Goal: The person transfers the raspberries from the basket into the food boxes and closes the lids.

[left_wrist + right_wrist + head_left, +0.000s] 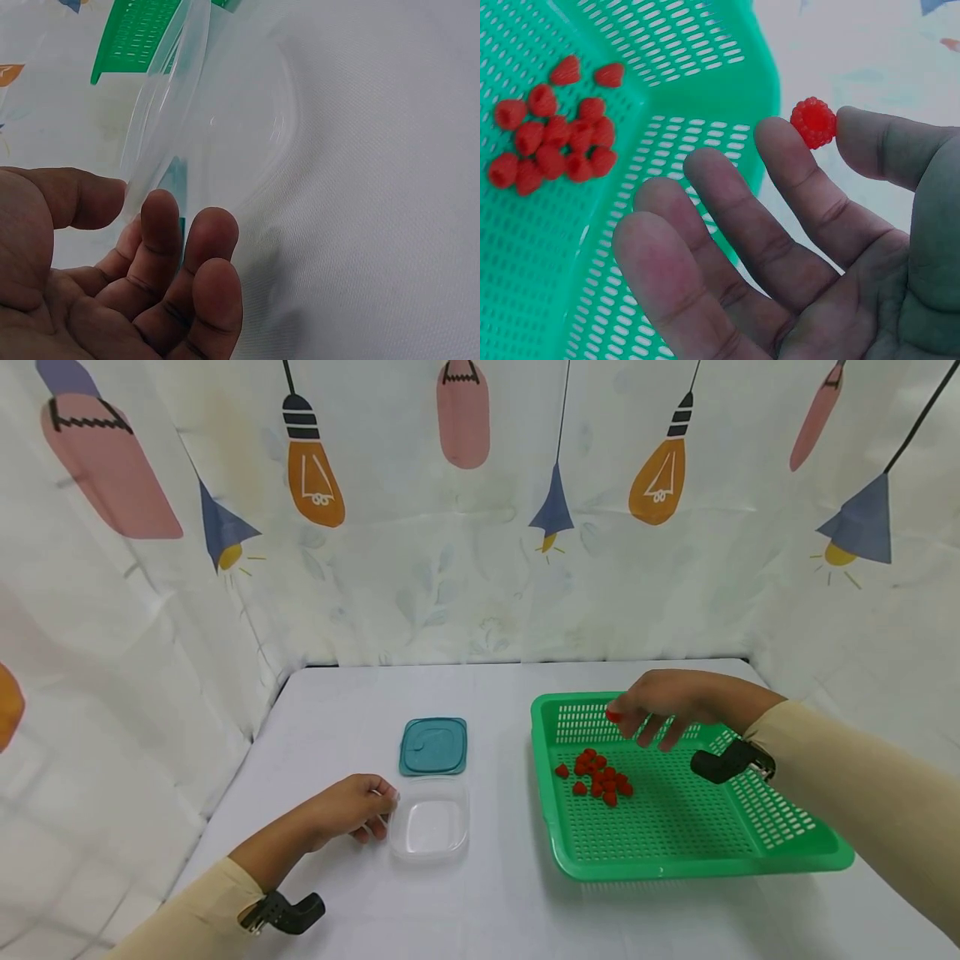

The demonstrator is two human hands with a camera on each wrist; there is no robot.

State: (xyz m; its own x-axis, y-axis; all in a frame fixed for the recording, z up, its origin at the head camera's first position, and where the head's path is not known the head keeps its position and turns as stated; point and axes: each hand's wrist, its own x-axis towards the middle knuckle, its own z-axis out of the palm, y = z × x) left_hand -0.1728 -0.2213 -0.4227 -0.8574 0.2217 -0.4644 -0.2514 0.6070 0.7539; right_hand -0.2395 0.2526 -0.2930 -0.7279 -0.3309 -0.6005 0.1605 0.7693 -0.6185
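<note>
My right hand (670,700) is raised above the far side of a green plastic basket (675,868). Between its thumb and index fingertip it pinches a red raspberry (813,122), while the other fingers are spread. More raspberries (597,774) lie in a loose cluster on the basket's floor, toward its left. On the left, my left hand (352,810) holds the rim of a clear plastic container (429,822) between thumb and index finger. The container stands upright with nothing visible inside. Just behind it lies a teal lid (433,746), flat on the table.
A white cloth covers the table (502,910). Behind it and along the sides hangs a pale curtain (480,585) printed with lamps and bulbs. The basket's raised walls stand to the container's right, with a strip of table between them.
</note>
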